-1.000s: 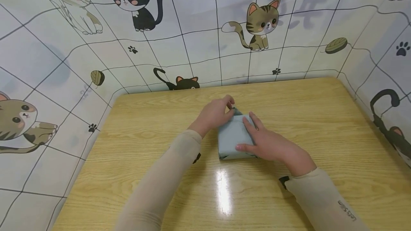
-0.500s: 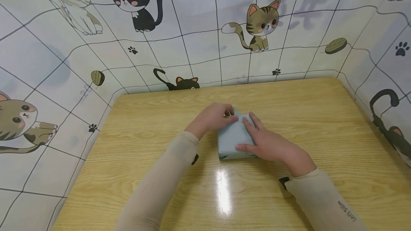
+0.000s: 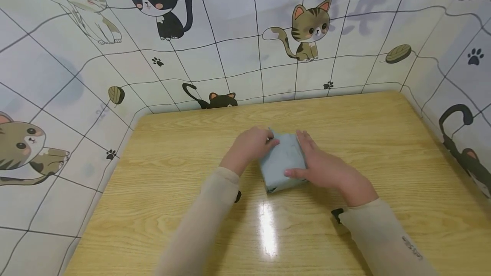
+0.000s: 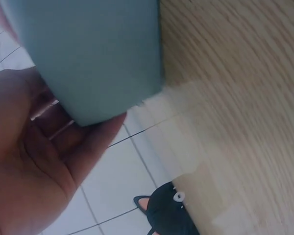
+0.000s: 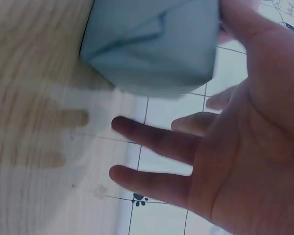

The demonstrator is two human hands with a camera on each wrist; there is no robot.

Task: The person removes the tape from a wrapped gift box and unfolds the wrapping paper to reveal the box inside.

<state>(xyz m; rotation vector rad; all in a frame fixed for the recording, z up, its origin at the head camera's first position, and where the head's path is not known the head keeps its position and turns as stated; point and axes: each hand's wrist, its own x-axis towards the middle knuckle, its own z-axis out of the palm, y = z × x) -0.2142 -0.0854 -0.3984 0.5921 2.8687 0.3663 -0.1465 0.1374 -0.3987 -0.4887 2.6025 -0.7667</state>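
A light blue wrapped package [image 3: 281, 163], box-shaped, lies on the wooden table between both hands. At its far left corner my left hand [image 3: 247, 146] grips it, thumb on top and the other fingers bent round the far side. In the left wrist view, those fingers [image 4: 95, 147] reach behind the end of the package [image 4: 98, 58]. My right hand [image 3: 327, 169] lies along the right side, its thumb over the top. The right wrist view shows straight, spread fingers [image 5: 157, 139] beside the package [image 5: 152, 58], where a folded seam crosses one end.
The wooden table [image 3: 165, 191] spreads out on all sides of the package. Behind it and at both sides hangs a white cat-print covering [image 3: 238, 54]. Beige sleeves [image 3: 215, 203] cover both forearms.
My left hand moves from the flap at the far edge to the far left corner. The flap now lies down, and the package has turned slightly counterclockwise. The right index finger has left its top.
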